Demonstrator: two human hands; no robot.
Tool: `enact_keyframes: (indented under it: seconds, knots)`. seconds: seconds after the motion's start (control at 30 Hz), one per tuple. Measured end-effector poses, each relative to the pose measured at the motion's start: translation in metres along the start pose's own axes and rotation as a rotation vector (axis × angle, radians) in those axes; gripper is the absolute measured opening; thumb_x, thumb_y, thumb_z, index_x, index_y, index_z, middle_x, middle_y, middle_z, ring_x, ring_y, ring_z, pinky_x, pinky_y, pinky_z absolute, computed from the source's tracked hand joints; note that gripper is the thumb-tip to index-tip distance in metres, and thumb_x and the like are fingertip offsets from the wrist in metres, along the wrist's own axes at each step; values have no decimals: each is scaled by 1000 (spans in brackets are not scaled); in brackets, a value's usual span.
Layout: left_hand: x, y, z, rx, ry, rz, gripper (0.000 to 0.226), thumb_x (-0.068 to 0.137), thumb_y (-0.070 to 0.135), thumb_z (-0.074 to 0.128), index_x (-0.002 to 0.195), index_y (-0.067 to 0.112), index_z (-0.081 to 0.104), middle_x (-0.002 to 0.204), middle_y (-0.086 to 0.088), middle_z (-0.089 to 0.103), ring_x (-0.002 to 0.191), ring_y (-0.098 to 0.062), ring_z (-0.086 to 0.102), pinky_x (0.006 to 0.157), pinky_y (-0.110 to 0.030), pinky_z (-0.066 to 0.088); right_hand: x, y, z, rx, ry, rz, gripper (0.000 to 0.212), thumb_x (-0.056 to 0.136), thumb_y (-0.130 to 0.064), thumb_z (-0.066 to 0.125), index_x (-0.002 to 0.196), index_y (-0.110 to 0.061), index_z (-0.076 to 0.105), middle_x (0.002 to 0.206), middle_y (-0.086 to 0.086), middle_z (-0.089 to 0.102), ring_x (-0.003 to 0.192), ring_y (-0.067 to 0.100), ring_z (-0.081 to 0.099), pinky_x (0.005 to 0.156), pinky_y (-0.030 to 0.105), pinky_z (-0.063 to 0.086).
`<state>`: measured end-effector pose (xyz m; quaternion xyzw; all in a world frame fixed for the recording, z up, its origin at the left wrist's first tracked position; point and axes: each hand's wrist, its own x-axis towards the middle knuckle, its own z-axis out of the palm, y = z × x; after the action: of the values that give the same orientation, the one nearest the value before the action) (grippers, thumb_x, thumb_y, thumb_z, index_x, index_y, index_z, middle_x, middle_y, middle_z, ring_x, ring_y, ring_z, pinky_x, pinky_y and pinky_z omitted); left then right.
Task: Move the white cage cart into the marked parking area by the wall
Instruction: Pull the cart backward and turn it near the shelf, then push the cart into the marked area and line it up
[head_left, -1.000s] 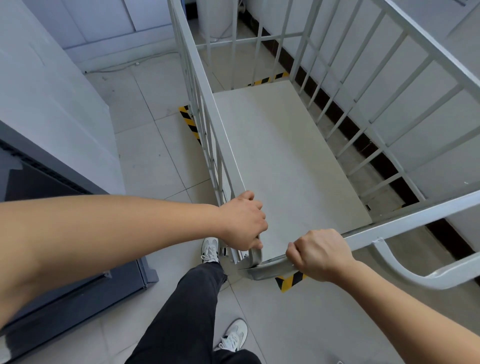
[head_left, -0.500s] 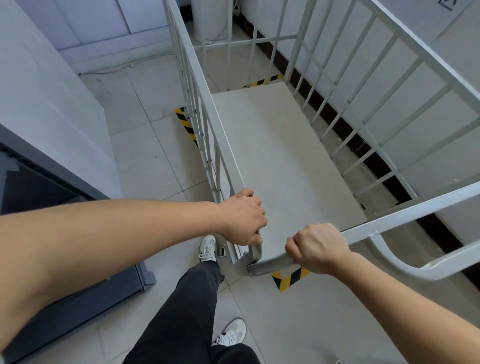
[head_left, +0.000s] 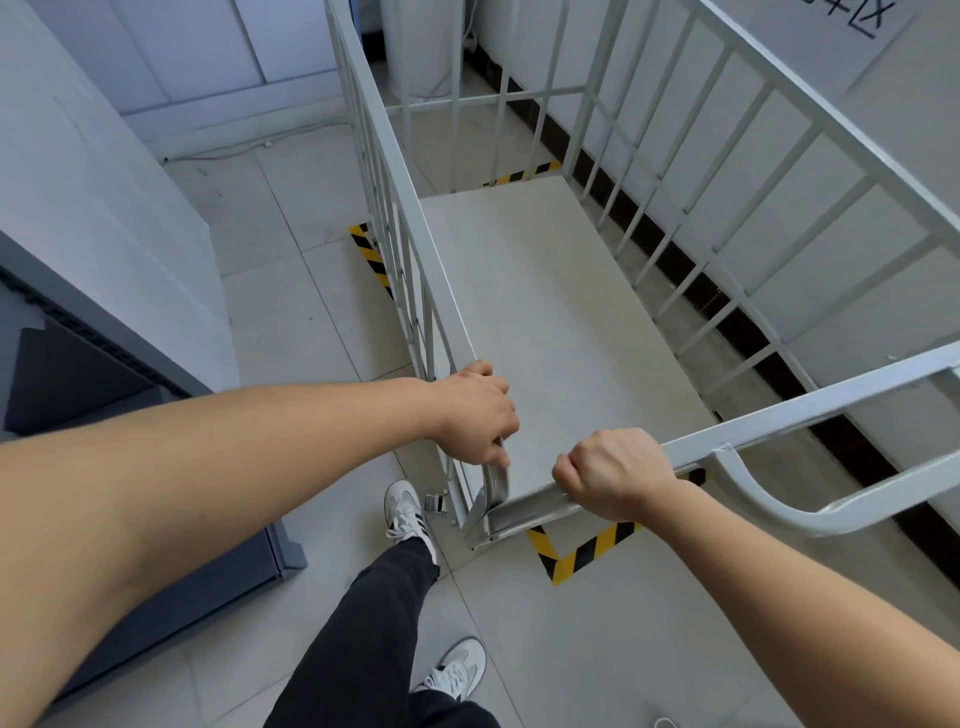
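The white cage cart (head_left: 545, 312) stands in front of me, its barred right side close along the wall. Its flat deck lies between yellow-and-black corner tape marks (head_left: 582, 551) on the floor; other marks show at the left (head_left: 370, 254) and far end (head_left: 522, 174). My left hand (head_left: 475, 413) is closed on the near end of the cart's left top rail. My right hand (head_left: 613, 475) grips the near cross rail, beside a curved white handle (head_left: 810, 512).
A dark grey cabinet (head_left: 104, 395) and a white panel (head_left: 104, 208) stand close on the left. The white wall (head_left: 883, 218) with a dark baseboard runs along the right, with a paper sign high up. My left foot (head_left: 405, 506) is near the cart's corner.
The cart has rolled a little away from me, uncovering more of the near tape corner mark. Both hands keep their grips on the rails.
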<state>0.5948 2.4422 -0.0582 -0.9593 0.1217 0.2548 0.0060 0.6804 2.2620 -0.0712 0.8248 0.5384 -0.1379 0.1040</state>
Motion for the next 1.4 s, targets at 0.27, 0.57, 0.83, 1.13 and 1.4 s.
enact_keyframes:
  seconds: [0.27,0.57,0.83,1.13,1.4]
  knots:
    - [-1,2,-6,-8,-57,-17,34,94,53,40,85,22,50,89,7,52,102,-18,43,102,-40,26,-1,-1,-2,14,-6,15,49,93,-36,29,52,-10,39,51,4,38,44,18,30,45,29,18]
    - [-1,3,-9,6,-103,-23,38,95,52,38,95,19,58,99,2,61,102,-19,44,102,-40,26,1,3,2,34,-41,-4,49,91,-37,27,52,-10,38,51,5,39,45,20,30,45,29,20]
    - [3,4,-8,49,-128,-22,44,96,49,35,100,16,63,102,-3,63,102,-23,47,97,-41,29,2,2,4,79,-74,9,48,88,-41,22,54,-11,41,51,4,38,49,22,33,47,31,24]
    - [11,-1,-10,20,-212,4,48,94,55,37,105,17,64,100,-1,66,103,-22,48,95,-40,27,-2,-2,-15,146,-87,90,42,89,-40,38,57,-13,32,52,2,33,49,22,28,47,29,23]
    - [17,-1,-28,-118,-288,-35,40,98,46,38,110,16,61,107,-2,66,105,-24,56,103,-41,23,-7,-2,-18,211,-80,134,49,95,-49,34,63,-13,41,65,3,47,57,22,43,52,33,35]
